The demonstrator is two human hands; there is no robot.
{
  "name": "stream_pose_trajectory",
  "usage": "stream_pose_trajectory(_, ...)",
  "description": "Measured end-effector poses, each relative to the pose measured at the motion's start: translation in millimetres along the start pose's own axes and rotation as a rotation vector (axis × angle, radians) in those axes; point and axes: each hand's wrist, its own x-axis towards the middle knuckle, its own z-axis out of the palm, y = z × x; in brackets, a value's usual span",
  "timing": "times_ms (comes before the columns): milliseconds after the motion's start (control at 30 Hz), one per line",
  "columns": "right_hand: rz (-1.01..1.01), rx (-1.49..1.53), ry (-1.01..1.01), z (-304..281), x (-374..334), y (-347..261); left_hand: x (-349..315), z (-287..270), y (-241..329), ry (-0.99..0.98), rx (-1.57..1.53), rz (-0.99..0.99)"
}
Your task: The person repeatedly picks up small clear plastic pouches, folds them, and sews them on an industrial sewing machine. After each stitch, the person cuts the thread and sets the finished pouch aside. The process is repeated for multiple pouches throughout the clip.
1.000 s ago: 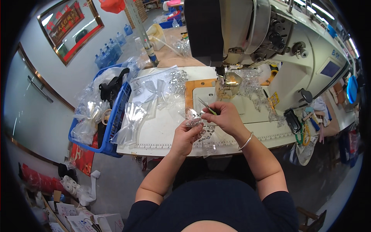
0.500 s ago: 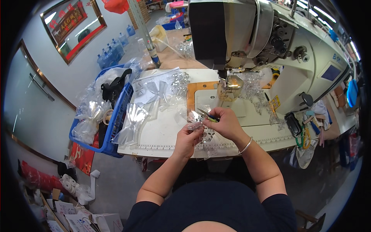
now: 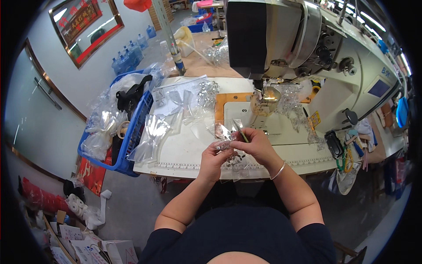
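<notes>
My left hand (image 3: pixel 214 159) is closed on a clear plastic piece (image 3: pixel 223 143), pinching its edge above the front of the sewing table. Close beside it, my right hand (image 3: pixel 257 146) grips a pair of small thread snips (image 3: pixel 241 133), blades pointing away from me, and its fingertips meet the plastic. Below the hands lies a small heap of shiny clear pieces with dark bits (image 3: pixel 237 160). Beyond my hands is the sewing machine (image 3: pixel 285 39), its needle area over a light plate (image 3: pixel 235 110). My fingers hide part of the snips and the plastic.
At the left, a blue basket (image 3: pixel 140 127) holds plastic bags and a black strap. Clear plastic pieces (image 3: pixel 154 134) and paper sheets (image 3: pixel 163 94) lie on the table's left side. Cords and tools (image 3: pixel 340 147) hang at the right edge. A ruler strip (image 3: pixel 184 166) runs along the front.
The snips have swung to point more steeply away from me, and my right hand has shifted slightly right. My left hand still pinches the plastic. The whole view has shifted a little.
</notes>
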Motion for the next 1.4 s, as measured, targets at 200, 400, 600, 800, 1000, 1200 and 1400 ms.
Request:
stream_pose_trajectory(200, 0.021, 0.133, -0.008, 5.8, -1.9, -0.8, -2.3, -5.4, 1.6, -0.053, 0.017, 0.017)
stream_pose_trajectory(400, -0.127, -0.038, 0.215, -19.4, -5.5, 34.3, -3.7, -4.6, 13.9, -0.067, 0.373, 0.311)
stream_pose_trajectory(600, -0.203, -1.154, 0.607, -79.4, -24.9, 54.0, 4.0, 3.3, 48.4, -0.086, 1.254, 1.294)
stream_pose_trajectory(800, -0.193, -0.226, 0.141, -17.1, -56.9, 34.3, 10.7, 6.3, 43.0, -0.017, 1.398, 1.466)
stream_pose_trajectory(1000, -0.106, 0.653, 0.085, 37.1, -62.7, 12.3, 18.0, 1.9, 42.4, -0.023, 1.546, 1.527)
stream_pose_trajectory(1200, 0.170, 1.387, -0.217, 24.9, -56.9, -4.2, 29.1, -8.5, 51.7, -0.107, 1.638, 1.653)
stream_pose_trajectory(1400, 0.257, 0.892, 0.129, 33.5, -45.5, 8.9, 33.2, -5.6, 44.4, -0.164, 1.611, 1.752)
